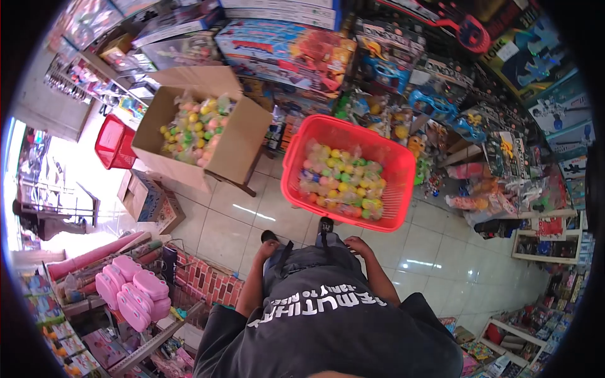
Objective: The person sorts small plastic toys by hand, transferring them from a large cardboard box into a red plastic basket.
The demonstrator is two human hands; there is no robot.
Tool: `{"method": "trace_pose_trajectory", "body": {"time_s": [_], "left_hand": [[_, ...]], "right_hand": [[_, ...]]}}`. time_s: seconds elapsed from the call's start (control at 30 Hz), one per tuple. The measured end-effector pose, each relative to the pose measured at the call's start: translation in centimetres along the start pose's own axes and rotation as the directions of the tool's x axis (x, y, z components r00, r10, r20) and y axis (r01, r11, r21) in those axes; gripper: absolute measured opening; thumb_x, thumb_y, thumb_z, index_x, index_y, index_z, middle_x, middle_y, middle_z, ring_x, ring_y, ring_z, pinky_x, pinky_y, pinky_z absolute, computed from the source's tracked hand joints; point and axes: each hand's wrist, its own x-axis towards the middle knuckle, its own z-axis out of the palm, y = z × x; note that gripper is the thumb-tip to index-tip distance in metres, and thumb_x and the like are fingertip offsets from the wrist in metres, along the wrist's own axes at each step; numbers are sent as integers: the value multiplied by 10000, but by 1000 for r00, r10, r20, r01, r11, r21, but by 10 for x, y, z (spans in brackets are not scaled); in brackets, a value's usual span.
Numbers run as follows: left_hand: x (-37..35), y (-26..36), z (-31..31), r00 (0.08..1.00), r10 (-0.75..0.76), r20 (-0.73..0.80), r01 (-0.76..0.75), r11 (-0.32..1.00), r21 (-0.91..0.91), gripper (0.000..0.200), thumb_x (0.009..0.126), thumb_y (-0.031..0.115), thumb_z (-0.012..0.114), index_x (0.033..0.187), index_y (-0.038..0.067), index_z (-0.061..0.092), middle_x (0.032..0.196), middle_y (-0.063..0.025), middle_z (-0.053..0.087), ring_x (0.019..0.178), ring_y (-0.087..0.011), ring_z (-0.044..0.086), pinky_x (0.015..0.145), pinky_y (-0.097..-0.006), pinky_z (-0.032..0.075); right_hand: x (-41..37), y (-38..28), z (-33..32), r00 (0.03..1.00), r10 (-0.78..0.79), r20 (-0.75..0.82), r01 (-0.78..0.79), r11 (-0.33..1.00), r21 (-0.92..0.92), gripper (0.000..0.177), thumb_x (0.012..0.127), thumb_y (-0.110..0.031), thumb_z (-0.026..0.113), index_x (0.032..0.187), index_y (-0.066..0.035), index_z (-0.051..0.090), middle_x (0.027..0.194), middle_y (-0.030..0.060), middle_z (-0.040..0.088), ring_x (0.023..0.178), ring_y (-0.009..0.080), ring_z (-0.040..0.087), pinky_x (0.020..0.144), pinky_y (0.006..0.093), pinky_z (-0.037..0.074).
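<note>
Both arms hang down at my sides. My left hand (pixel 268 247) rests by my trouser leg, its fingers too small to read. At the other leg is my right hand (pixel 358 246), its fingers also unclear. Just beyond my feet stands a red plastic basket (pixel 398 157) holding bagged colourful balls (pixel 343 179). To its left, an open cardboard box (pixel 242 142) holds more bagged balls (pixel 195 129), yellow, orange and green. Neither hand touches the basket or the box.
Boxed toys (pixel 283 53) line the far side. A smaller red basket (pixel 112 143) and another carton (pixel 144 195) are at the left. Pink cases (pixel 135 291) hang at the lower left. White shelving (pixel 547 244) stands at the right on the tiled floor (pixel 435 252).
</note>
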Motion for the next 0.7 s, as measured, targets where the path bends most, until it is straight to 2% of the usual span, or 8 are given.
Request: {"method": "trace_pose_trajectory", "body": {"time_s": [0.07, 0.13, 0.23, 0.27, 0.33, 0.5, 0.57, 0.7], "left_hand": [[-9, -9, -16, 998, -55, -31, 55, 998, -21, 299, 777, 258, 561, 936, 15, 629, 877, -155, 641, 878, -228, 603, 785, -326, 454], [-10, -30, -35, 1000, -14, -21, 14, 1000, -13, 294, 781, 254, 562, 950, 22, 628, 890, -155, 640, 886, -234, 602, 789, -327, 455], [-14, -45, -72, 996, -37, -86, 32, 998, -59, 311, 786, 282, 567, 969, 39, 624, 901, -151, 641, 894, -248, 601, 794, -335, 458], [-18, -50, -84, 994, -37, -102, 31, 997, -67, 311, 786, 282, 567, 969, 39, 624, 901, -151, 641, 894, -248, 601, 794, -335, 458], [-23, -66, -105, 985, 30, -172, -38, 998, -43, 297, 765, 225, 551, 962, 12, 613, 837, -91, 627, 759, -170, 580, 701, -293, 469], [-47, -101, -147, 973, -25, -228, 11, 998, -64, 319, 778, 257, 558, 970, 8, 610, 843, -109, 630, 767, -184, 587, 711, -309, 472], [-56, -108, -160, 967, -111, -229, 99, 993, -64, 332, 794, 329, 575, 980, 57, 616, 912, -171, 633, 894, -257, 605, 795, -342, 462], [-62, -102, -174, 942, -63, -330, 16, 990, -142, 301, 803, 286, 569, 986, 50, 606, 890, -164, 635, 866, -241, 609, 771, -339, 464]], "right_hand": [[7, -22, 27, 998, -55, -25, 51, 991, -126, 347, 760, -350, 600, 1014, -114, 578, 905, 34, 588, 824, 160, 552, 657, 349, 475], [19, -39, 53, 978, -209, 7, 194, 899, -393, 324, 752, -343, 604, 957, -93, 620, 805, 49, 606, 754, 164, 563, 626, 323, 474], [48, -57, 94, 964, -264, -26, 218, 845, -488, 313, 741, -343, 615, 888, -69, 647, 757, 74, 629, 729, 172, 586, 653, 307, 470], [58, -61, 109, 962, -273, -15, 229, 837, -497, 313, 741, -343, 615, 888, -69, 647, 757, 74, 629, 729, 172, 586, 653, 307, 470], [62, -81, 139, 949, -311, -39, 243, 810, -534, 341, 708, -366, 633, 901, -85, 651, 914, 105, 645, 875, 245, 607, 776, 332, 458], [65, -128, 207, 918, -394, -45, 314, 792, -524, 333, 712, -338, 644, 908, -69, 624, 877, 111, 640, 853, 243, 609, 766, 330, 463], [63, -150, 227, 879, -475, 42, 418, 726, -546, 331, 726, -323, 638, 918, -56, 607, 864, 111, 638, 844, 243, 610, 760, 326, 467], [59, -187, 257, 825, -553, 117, 528, 677, -513, 312, 743, -293, 631, 925, -42, 604, 857, 111, 635, 816, 218, 613, 736, 312, 468]]}}
